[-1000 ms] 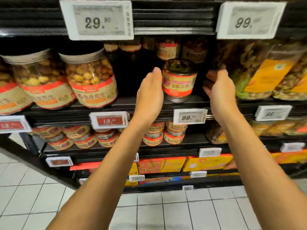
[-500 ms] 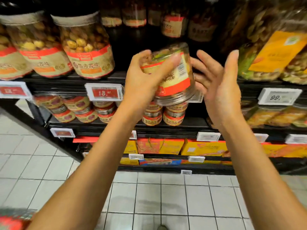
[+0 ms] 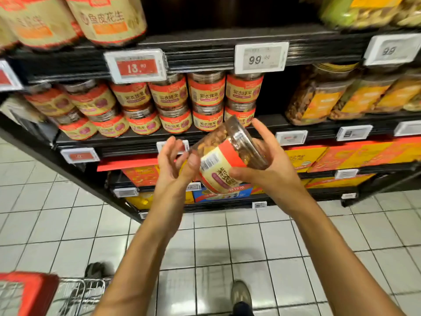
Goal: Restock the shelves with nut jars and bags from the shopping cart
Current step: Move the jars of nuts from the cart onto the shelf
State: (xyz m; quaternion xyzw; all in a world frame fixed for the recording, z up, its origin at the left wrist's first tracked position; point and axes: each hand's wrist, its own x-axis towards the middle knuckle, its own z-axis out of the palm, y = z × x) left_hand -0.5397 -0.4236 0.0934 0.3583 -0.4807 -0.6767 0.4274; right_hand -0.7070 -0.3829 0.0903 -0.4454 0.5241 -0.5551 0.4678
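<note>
A small clear nut jar (image 3: 224, 161) with a red and cream label lies tilted between my hands, its lid pointing up and right. My right hand (image 3: 271, 165) grips it, thumb across the label and fingers behind the lid. My left hand (image 3: 175, 166) touches its bottom end with the thumb, fingers spread. Matching jars (image 3: 206, 100) stand stacked in two layers on the middle shelf (image 3: 150, 139) just behind and above. The red-handled shopping cart (image 3: 34, 293) shows at the bottom left.
Large peanut jars (image 3: 107, 18) sit on the upper shelf, bagged and tubbed nuts (image 3: 323, 99) at the right. Price tags (image 3: 260, 57) line the shelf edges. Orange boxes (image 3: 341, 156) fill the lower shelves. A gap opens right of the stacked jars. My shoe (image 3: 241, 295) stands on white tiles.
The jar came off the upper shelf and dropped to middle-shelf height. It passed from my left hand's grip into my right hand and tipped over. My view swung downward.
</note>
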